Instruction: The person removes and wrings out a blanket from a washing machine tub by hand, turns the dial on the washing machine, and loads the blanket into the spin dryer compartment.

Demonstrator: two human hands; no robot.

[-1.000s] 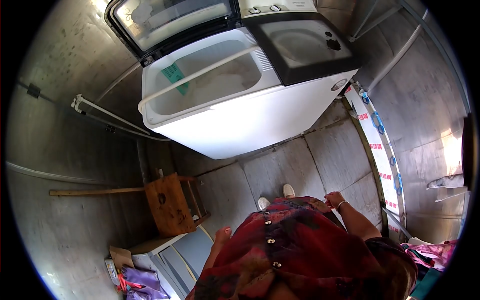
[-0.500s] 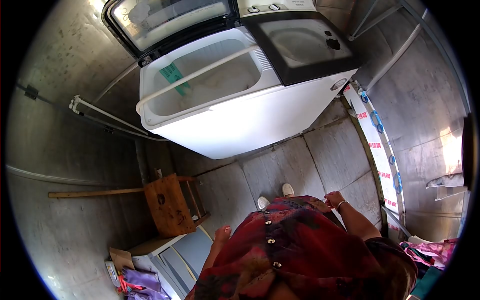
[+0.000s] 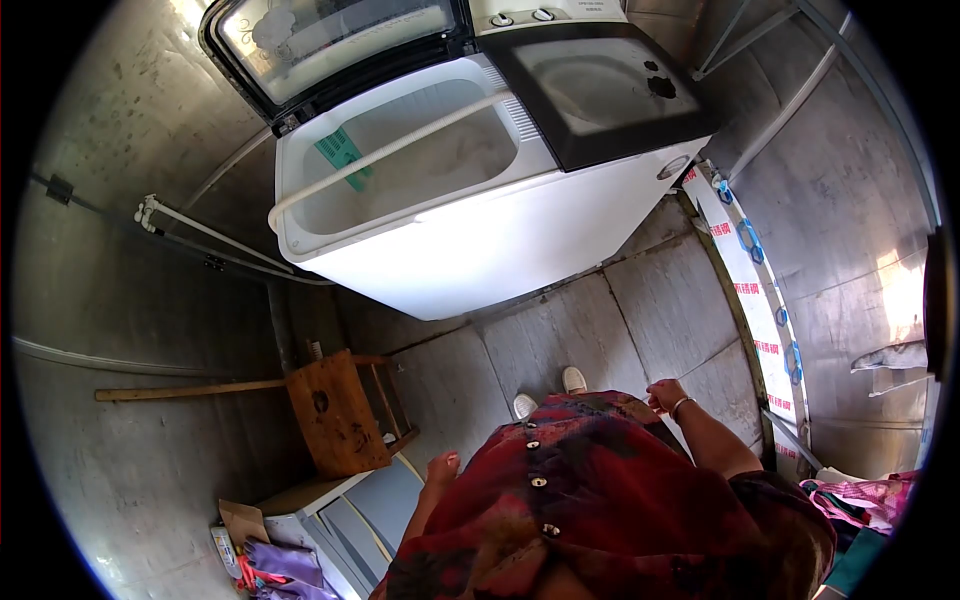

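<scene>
My left hand (image 3: 442, 468) hangs at my side, fingers curled in, near a grey cabinet and a wooden stool. My right hand (image 3: 664, 397), with a bracelet at the wrist, hangs at the other side of my red patterned shirt (image 3: 600, 480); its fingers are curled too. I see nothing held in either. In front of me stands a white twin-tub washing machine (image 3: 470, 245). The lid (image 3: 340, 50) of its left tub is up, and a pale hose (image 3: 390, 155) lies across the opening. Cloudy water seems to fill the tub. The right lid (image 3: 600, 90) is down.
A wooden stool (image 3: 338, 412) stands on the left, by a grey cabinet (image 3: 350, 520). Purple gloves (image 3: 290, 570) lie at lower left. Pink cloth (image 3: 870, 500) is piled at lower right. Metal walls enclose the tiled floor (image 3: 570, 320), and a printed strip (image 3: 752, 290) runs along the right.
The view has shifted very slightly. Both hands hang in nearly the same place, and the washing machine and its lids look the same.
</scene>
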